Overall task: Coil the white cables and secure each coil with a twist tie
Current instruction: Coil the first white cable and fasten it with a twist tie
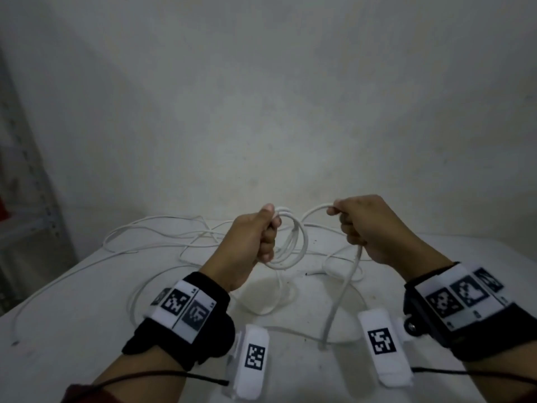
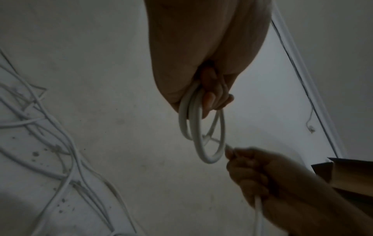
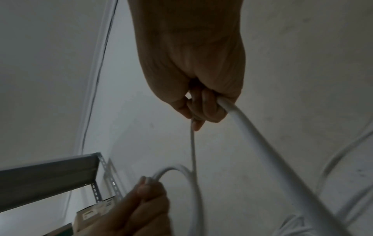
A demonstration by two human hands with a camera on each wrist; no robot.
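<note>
My left hand (image 1: 263,231) is raised above the table and grips a small coil of white cable (image 1: 293,242) of a few loops; the same coil (image 2: 201,132) hangs below my left hand (image 2: 210,99) in the left wrist view. To its right my right hand (image 1: 357,225) grips the free run of that cable (image 1: 340,292), which arcs over to the coil and trails down to the table. In the right wrist view the cable (image 3: 260,135) leaves my right hand (image 3: 201,108) thick and close. No twist tie is visible.
Several loose white cables (image 1: 162,234) lie tangled on the white table (image 1: 72,330) behind and left of my hands. A metal shelf rack (image 1: 26,199) stands at the far left. A pale wall rises just behind the table.
</note>
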